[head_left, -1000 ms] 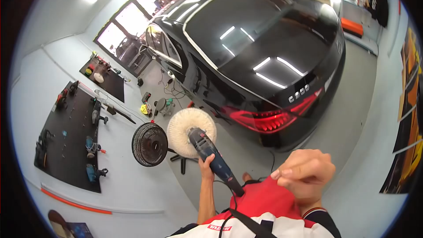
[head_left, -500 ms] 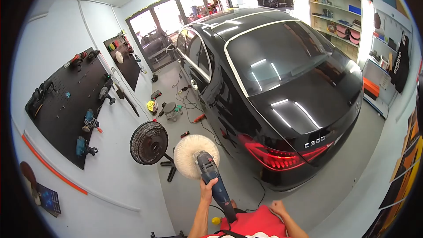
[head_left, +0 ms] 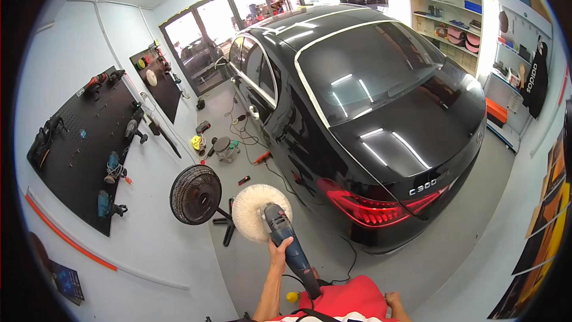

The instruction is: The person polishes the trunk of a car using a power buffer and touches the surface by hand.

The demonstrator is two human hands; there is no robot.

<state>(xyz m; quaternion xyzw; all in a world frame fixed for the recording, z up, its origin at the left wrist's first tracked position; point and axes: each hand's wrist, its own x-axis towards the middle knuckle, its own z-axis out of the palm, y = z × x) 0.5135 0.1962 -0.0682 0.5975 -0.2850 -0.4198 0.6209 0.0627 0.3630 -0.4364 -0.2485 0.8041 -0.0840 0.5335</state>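
Observation:
My left hand is wrapped round the body of a dark blue polisher, whose round, fluffy cream pad faces up and forward. The polisher's rear end reaches the red cloth at my lap, and a black cord trails from it. At the right side of the red cloth, my right hand is small in view, with its fingers curled; whether it holds anything cannot be made out. Ahead and to the right stands a black car with a red tail light, not touched by the pad.
A black fan stands left of the pad. Tools hang on a black pegboard at the left wall. A stool, cords and a red tool are on the floor. Shelves stand at the back right.
The view has tilted up and shifted. My right hand has dropped from in front of my chest to beside the red cloth. My left hand still holds the polisher.

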